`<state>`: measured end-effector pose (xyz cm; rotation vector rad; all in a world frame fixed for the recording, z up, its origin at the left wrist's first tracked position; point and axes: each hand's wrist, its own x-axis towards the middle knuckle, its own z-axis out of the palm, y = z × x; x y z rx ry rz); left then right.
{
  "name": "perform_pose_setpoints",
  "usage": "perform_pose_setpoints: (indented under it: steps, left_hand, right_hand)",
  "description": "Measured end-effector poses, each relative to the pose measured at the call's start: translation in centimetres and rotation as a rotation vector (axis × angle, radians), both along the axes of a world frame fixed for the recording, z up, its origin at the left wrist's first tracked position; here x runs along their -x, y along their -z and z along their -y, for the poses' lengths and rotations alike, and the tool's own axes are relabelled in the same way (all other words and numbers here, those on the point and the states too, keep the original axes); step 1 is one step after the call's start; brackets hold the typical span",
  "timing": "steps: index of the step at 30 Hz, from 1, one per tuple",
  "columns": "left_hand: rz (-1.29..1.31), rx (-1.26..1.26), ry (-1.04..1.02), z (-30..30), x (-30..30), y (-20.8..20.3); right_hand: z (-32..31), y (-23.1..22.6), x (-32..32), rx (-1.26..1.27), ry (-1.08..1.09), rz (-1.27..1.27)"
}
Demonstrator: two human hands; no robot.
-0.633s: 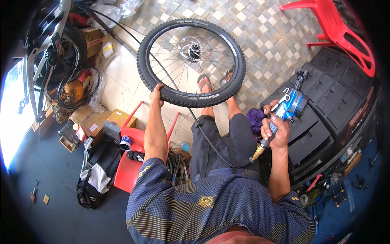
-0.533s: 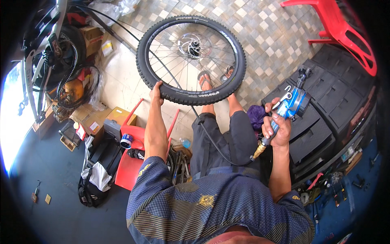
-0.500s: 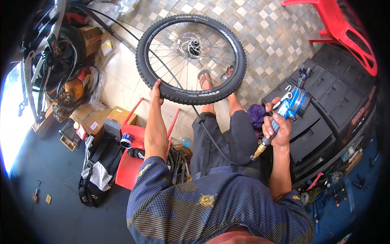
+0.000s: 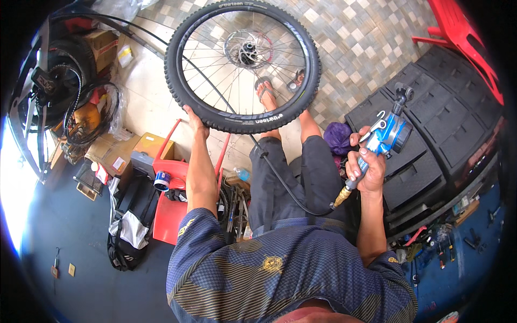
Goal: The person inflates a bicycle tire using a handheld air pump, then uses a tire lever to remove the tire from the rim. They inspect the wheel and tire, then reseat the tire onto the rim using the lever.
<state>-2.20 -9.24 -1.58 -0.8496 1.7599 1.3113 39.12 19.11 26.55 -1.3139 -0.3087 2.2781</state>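
Note:
My left hand (image 4: 197, 123) grips the knobby black tyre of a bicycle wheel (image 4: 248, 54) at its near-left edge, thumb on top. The wheel hangs over the floor, its spokes and disc rotor facing up. In my right hand (image 4: 368, 168) is a blue tyre inflator gun (image 4: 383, 135) with a round gauge, fingers wrapped around its handle and lever. A brass fitting (image 4: 342, 197) joins the handle's lower end to a black air hose (image 4: 278, 179). The hose bends across my lap and runs beneath the wheel. The gun's tip is apart from the wheel.
Black drawer units (image 4: 425, 134) stand at the right, beside a red chair (image 4: 458, 35). To the left are another red chair (image 4: 167, 218), cardboard boxes (image 4: 113, 153) and a bicycle frame (image 4: 39, 81). Tools (image 4: 442, 247) lie on the blue floor at lower right.
The wheel and my left hand sit a little further left in view, the wheel also higher. Much of the surroundings has shifted left too. My right hand keeps its hold on the inflator gun.

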Motion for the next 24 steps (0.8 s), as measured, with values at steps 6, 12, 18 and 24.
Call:
perform_pose_setpoints:
  steps: [6,12,18,24]
  left_hand:
    - [-0.098,0.022,0.049,-0.3,-1.5,-0.5]
    - [-0.259,0.086,0.157,-1.9,-4.3,-2.2]
    - [-0.371,0.172,0.306,-2.9,-5.4,-3.2]
    - [-0.388,0.233,0.396,-4.5,-4.9,-4.4]
  right_hand:
    - [-0.2,1.0,0.1,0.019,0.009,0.027]
    - [-0.3,1.3,0.6,0.054,0.013,0.034]
    - [-0.4,1.8,1.0,0.073,-0.002,0.04]
    - [-0.4,1.8,1.1,0.067,-0.004,0.041]
